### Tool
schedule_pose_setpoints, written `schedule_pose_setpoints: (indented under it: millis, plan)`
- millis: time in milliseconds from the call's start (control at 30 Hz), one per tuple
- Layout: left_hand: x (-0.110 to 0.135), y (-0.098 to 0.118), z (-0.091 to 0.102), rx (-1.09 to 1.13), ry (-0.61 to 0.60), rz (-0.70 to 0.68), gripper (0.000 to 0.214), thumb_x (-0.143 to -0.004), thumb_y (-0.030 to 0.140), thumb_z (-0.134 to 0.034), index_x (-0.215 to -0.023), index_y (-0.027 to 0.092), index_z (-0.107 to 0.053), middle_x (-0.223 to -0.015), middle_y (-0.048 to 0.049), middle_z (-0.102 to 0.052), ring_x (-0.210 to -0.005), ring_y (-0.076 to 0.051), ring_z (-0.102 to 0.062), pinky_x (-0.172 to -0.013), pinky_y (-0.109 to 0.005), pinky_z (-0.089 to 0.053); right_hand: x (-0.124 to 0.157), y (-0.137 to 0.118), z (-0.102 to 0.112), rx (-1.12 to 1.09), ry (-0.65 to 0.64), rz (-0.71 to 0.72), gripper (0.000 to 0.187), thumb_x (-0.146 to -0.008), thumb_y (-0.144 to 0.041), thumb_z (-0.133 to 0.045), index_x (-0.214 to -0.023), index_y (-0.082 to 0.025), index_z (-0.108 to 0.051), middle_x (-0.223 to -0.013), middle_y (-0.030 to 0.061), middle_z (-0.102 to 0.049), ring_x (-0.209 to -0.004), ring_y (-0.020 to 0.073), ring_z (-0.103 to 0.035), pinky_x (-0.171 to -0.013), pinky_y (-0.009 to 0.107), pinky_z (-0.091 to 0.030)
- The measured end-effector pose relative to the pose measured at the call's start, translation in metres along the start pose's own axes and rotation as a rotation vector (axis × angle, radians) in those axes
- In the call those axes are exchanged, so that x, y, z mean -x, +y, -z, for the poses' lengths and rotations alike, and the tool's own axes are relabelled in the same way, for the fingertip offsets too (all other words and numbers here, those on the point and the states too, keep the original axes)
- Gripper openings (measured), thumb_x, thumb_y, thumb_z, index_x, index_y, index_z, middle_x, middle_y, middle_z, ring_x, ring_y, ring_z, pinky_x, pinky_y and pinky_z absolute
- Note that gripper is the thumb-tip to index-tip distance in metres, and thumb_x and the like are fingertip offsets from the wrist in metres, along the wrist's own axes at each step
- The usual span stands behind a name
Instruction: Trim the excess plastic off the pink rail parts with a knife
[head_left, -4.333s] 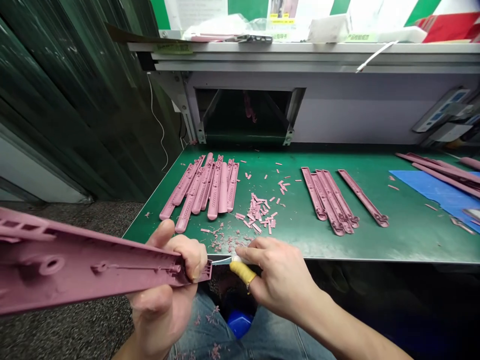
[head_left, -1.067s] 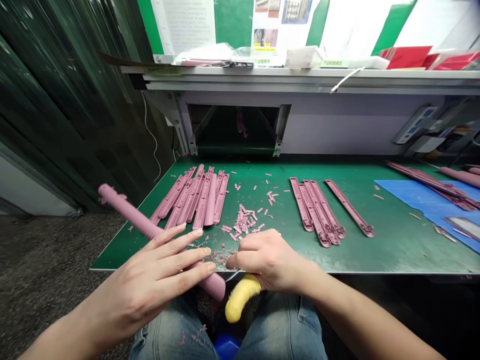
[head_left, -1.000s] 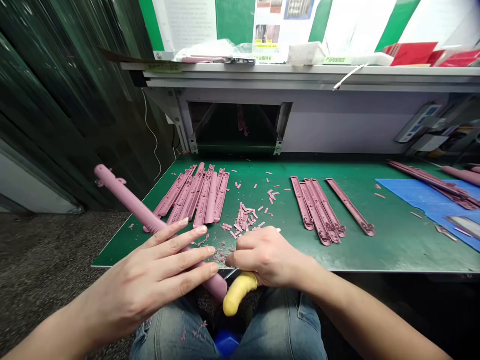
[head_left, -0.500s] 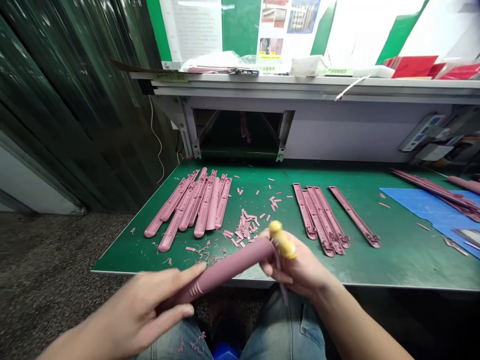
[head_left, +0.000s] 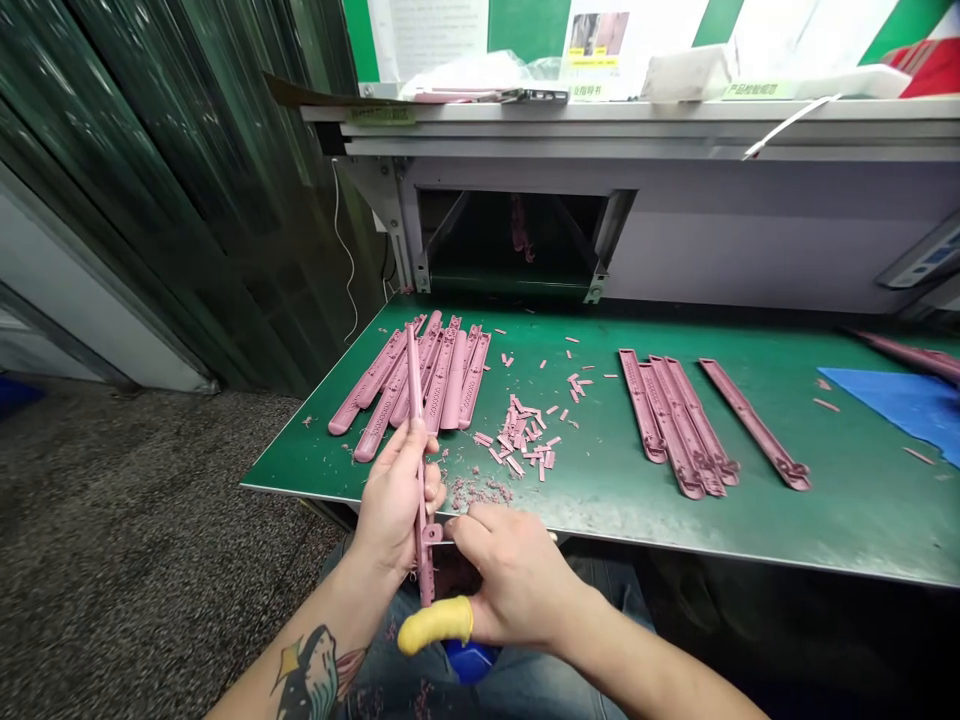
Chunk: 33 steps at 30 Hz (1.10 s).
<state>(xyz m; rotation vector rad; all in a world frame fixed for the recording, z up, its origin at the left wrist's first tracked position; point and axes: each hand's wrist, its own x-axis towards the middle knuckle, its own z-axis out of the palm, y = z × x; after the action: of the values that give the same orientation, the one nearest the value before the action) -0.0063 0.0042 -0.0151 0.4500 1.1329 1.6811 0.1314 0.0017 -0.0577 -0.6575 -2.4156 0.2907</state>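
Left hand point(head_left: 394, 500): low at the near edge of the bench, gripping the strip; the left fingers point(head_left: 433, 490) are closed around it.
Strip point(head_left: 415, 390): pink moulded plastic, held nearly upright in the left hand, its top end standing in front of the far-left batch and its lower end, with a small side tab, hanging below the bench edge.
Right hand point(head_left: 514, 570): just beside the strip's lower end, not clearly touching it; the right fingers point(head_left: 471, 527) are curled inward. Whether they grip anything, I cannot tell.
Finger cot point(head_left: 435, 625): yellow, on the right thumb, pointing left.
White tip point(head_left: 553, 537): small, just past the right hand, too small to identify.
Bench point(head_left: 750, 525): green top, running across the scene.
Left batch point(head_left: 454, 380): pink strips lying side by side, far left.
Right batch point(head_left: 675, 425): pink strips fanned together, right of centre.
Lone strip point(head_left: 754, 425): just right of that batch.
Trimmings point(head_left: 521, 435): pink scraps heaped between the batches, near the hands.
Blue mat point(head_left: 900, 400): far right on the bench.
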Motion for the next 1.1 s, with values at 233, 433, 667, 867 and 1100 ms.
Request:
schedule_pose_setpoints:
  millis: [233, 433, 667, 867, 1100]
  plan:
    - [0.003, 0.001, -0.007, 0.067, 0.036, 0.061, 0.029, -0.076, 0.039, -0.072, -0.080, 0.016, -0.056, -0.064, 0.0075, -0.050, -0.034, 0.001, -0.035, -0.028, -0.010, -0.025, 0.000, 0.006, 0.007, 0.097, -0.003, 0.202, 0.058, -0.093, -0.063, -0.031, -0.061, -0.018, -0.049, -0.057, -0.0004, -0.050, -0.048, 0.0117, -0.037, -0.049, 0.029, -0.016]
    - [0.002, 0.013, -0.001, 0.256, -0.092, 0.185, 0.026, -0.094, 0.035, -0.047, -0.091, 0.012, -0.059, -0.074, -0.0013, -0.062, -0.042, -0.003, -0.047, -0.030, -0.012, -0.035, 0.006, 0.005, 0.010, -0.102, 0.017, 0.195, 0.058, -0.094, -0.063, -0.028, -0.077, -0.018, -0.060, -0.059, -0.0008, -0.048, -0.051, 0.0126, -0.039, -0.049, 0.027, -0.022]
    - [0.009, 0.015, -0.007, 0.469, -0.289, 0.285, 0.034, -0.099, 0.033, -0.033, -0.116, 0.013, -0.056, -0.083, -0.0016, -0.063, -0.042, -0.001, -0.047, -0.030, -0.008, -0.036, -0.003, 0.006, 0.007, -0.058, 0.019, 0.142, 0.067, -0.086, -0.077, -0.025, -0.061, -0.019, -0.048, -0.059, -0.0003, -0.046, -0.051, 0.0119, -0.036, -0.048, 0.027, -0.019]
    - [0.009, 0.017, -0.010, 0.500, -0.294, 0.287, 0.037, -0.100, 0.031, -0.029, -0.112, 0.011, -0.057, -0.081, -0.0018, -0.061, -0.039, -0.001, -0.042, -0.027, -0.008, -0.032, 0.010, -0.009, 0.016, -0.212, 0.013, 0.251, 0.049, -0.097, -0.043, -0.030, -0.060, -0.018, -0.050, -0.054, -0.0001, -0.047, -0.047, 0.0110, -0.031, -0.048, 0.028, -0.019]
    - [-0.003, 0.016, 0.004, 0.334, -0.109, 0.180, 0.017, -0.093, 0.017, -0.043, -0.091, 0.011, -0.059, -0.075, -0.0006, -0.058, -0.046, -0.002, -0.051, -0.033, -0.008, -0.039, 0.081, -0.037, -0.033, -1.474, -0.143, -0.757, 0.069, -0.085, -0.073, -0.038, -0.107, -0.014, -0.065, -0.051, -0.0053, -0.040, -0.038, 0.0061, -0.029, -0.041, 0.018, -0.027]
